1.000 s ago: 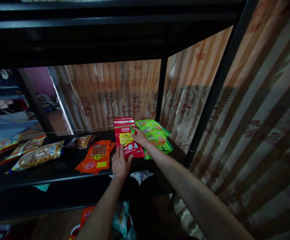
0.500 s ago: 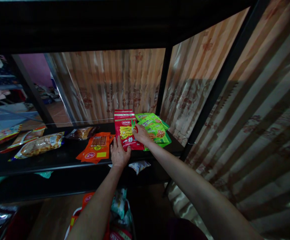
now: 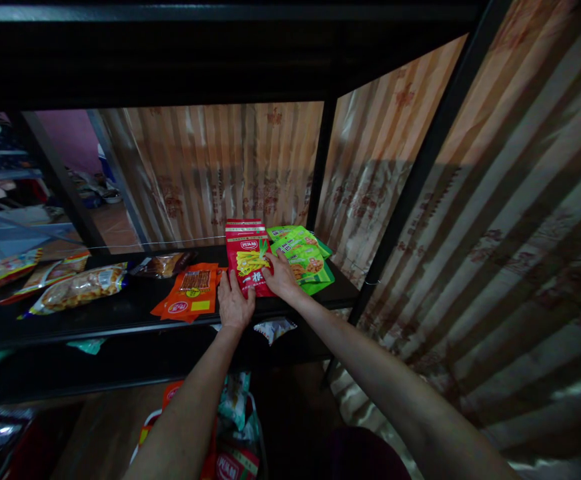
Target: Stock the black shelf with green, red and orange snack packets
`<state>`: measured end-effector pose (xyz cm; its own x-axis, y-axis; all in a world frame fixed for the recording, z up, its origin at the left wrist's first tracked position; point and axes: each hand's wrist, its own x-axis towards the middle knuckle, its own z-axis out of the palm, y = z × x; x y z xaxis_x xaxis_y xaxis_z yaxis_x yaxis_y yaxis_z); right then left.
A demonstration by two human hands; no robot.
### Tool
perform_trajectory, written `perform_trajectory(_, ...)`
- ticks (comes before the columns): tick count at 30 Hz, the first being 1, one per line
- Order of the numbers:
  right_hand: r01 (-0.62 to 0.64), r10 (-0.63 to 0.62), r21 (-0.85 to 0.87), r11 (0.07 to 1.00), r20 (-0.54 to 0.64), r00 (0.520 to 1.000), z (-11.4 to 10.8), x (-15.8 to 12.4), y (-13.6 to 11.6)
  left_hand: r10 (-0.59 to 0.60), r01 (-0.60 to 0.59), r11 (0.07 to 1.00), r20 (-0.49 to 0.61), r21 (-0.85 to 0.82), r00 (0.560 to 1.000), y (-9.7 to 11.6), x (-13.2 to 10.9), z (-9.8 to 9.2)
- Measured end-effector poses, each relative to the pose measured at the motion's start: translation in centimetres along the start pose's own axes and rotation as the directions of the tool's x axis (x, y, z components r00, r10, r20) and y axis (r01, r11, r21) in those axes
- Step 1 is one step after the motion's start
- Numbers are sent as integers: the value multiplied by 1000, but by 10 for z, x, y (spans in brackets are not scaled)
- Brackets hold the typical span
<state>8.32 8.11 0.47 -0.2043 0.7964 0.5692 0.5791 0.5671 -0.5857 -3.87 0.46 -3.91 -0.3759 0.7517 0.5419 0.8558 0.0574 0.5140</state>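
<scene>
The red stick-snack packet (image 3: 247, 244) lies directly ahead of and between the two grips, on the black shelf (image 3: 139, 305). Its long axis runs away from the person, from the near edge between the hands towards the curtain (image 3: 195, 160). Whether its far end is raised cannot be determined.

Left hand (image 3: 235, 305): on the near-left corner; fingers extended, thumb set apart across the near edge; no closed hold visible. Right hand (image 3: 281, 276): on the right long edge, slightly farther along the axis; fingers bent against the packet. Whether they pinch it cannot be determined. Both hands touch the packet; neither is clearly nearer.

Immediately beyond and right of the right grip: overlapping green snack packets (image 3: 304, 251). Left of the left grip: orange snack packets (image 3: 189, 310).
</scene>
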Motion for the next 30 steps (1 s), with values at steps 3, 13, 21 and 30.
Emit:
perform_trajectory(3,116,-106,80,990,-117,987,-13,-30,-17,38,-40,998,-45,-51,998,-6,0,5)
perform_trajectory(13,107,-118,266,958,27,993,10,-206,-34,305,-310,932,-57,-189,951,-18,-34,-30)
perform_trajectory(21,-323,252,122,938,397,882,39,-300,-5,-16,12,1000,235,16,972,-67,-200,-68)
perform_trajectory(30,-632,474,68,772,601,644,48,-348,23,-497,401,864,385,304,778,-134,-303,-92)
